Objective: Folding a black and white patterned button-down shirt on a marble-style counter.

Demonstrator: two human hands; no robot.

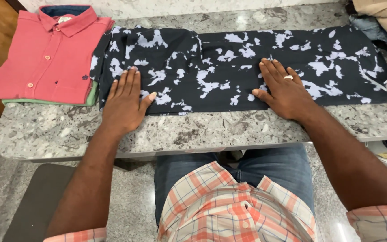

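I see both my hands lying flat on a dark shirt with pale blotches, which is spread lengthwise along a speckled stone counter. It is already folded into a long narrow band, so I judge the step in hand is the smoothing of this band.

My left hand presses on the left part of the band, near its lower edge. The fingers are straight and close together, the thumb stands out to the side, and nothing is held. My right hand rests palm down near the middle of the band, with fingers a little spread and also holding nothing. There is a pale ring on one finger.

In my judgement, the next move calls for a grip on one short end of the band, and the cloth must stay even so the edges do not slip apart.

For labels, I find only one: a small pale tag inside the dark blue collar of a folded red shirt at the left end of the counter. It is too small to tell more. This red shirt has a row of buttons and lies on top of a folded green garment, just beside the dark shirt. At the far right corner there are more clothes, beige and blue, in a loose pile.
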